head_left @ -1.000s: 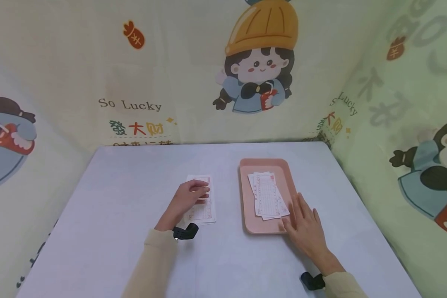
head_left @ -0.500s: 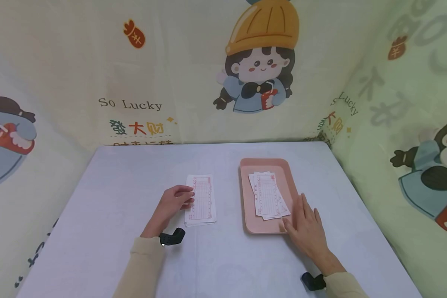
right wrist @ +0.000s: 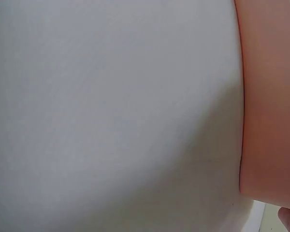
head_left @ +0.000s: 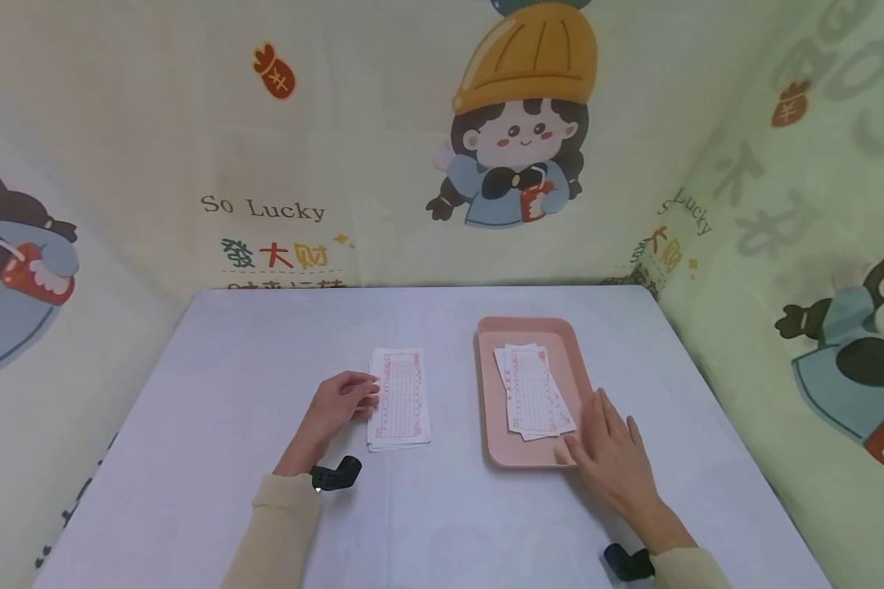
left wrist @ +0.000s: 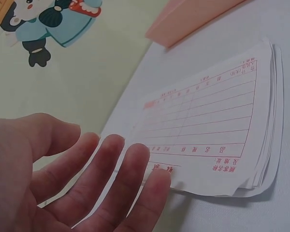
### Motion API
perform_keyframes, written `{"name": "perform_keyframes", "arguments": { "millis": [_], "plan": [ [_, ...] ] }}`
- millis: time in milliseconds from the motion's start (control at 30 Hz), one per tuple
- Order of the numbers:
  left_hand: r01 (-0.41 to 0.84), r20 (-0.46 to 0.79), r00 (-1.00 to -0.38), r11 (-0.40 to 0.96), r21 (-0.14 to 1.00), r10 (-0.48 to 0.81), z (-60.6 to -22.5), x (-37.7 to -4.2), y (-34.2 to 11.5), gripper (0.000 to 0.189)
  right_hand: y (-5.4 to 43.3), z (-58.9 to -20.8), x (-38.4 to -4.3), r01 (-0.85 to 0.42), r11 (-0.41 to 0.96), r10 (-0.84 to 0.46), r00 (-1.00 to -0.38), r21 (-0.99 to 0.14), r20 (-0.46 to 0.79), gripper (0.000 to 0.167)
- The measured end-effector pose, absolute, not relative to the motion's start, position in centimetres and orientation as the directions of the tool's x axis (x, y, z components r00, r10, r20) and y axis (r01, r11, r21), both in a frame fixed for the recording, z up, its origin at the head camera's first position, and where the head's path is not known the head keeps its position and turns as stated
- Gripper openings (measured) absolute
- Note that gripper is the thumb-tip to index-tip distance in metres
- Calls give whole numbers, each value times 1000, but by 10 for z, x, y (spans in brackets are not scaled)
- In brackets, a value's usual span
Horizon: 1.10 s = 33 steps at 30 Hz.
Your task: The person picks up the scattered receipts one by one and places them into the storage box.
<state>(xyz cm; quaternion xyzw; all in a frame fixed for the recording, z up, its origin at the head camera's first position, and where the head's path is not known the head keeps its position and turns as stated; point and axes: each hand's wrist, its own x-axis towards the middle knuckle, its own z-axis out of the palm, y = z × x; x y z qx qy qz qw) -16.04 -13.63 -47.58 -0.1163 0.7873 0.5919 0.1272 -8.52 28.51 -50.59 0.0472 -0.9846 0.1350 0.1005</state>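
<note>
A stack of white receipt slips [head_left: 401,397] printed with red lines lies left of the pink tray [head_left: 519,331]. My left hand [head_left: 335,405] is at the stack's left edge, fingers loosely bent. In the left wrist view, that hand [left wrist: 87,183] holds nothing; whether its fingertips touch the paper [left wrist: 203,116] I cannot tell. More printed slips [head_left: 534,393] lie overlapping at an angle inside the tray. My right hand [head_left: 615,458] rests at the tray's lower right edge with straight fingers. The right wrist view shows mostly tabletop and the tray's side [right wrist: 270,106].
Both stack and tray sit on a white-covered table [head_left: 449,523]. A cloth backdrop [head_left: 383,123] with cartoon figures rises behind and at both sides. Dark wrist cameras are worn near both sleeves, the left camera [head_left: 336,474] and the right camera [head_left: 629,563].
My left hand has drawn back leftward from over the stack to its left edge, uncovering the top slip. My right hand stays by the tray. The head view has shifted slightly.
</note>
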Motion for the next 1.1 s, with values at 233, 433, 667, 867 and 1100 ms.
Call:
{"name": "perform_keyframes", "arguments": {
  "millis": [233,433,667,867,1100],
  "plan": [
    [-346,-346,-937,282,895,-53,-475,-159,-136,36,289,-508,-83,-141,958,-84,-970,-249,229,85],
    [-351,-335,-936,321,880,-105,-479,-161,-137,35,288,-512,-82,-142,956,-76,-965,-256,252,86],
    [-434,-393,-901,365,824,-183,-478,-163,-133,34,286,-514,-83,-131,959,-69,-968,-251,241,87],
    [-454,-403,-891,391,800,-209,-480,-164,-135,36,285,-516,-85,-125,960,-63,-967,-249,245,86],
    [-442,-384,-897,488,753,-220,-478,-166,-128,38,285,-517,-86,-114,963,-52,-968,-246,244,85]
  ]
}}
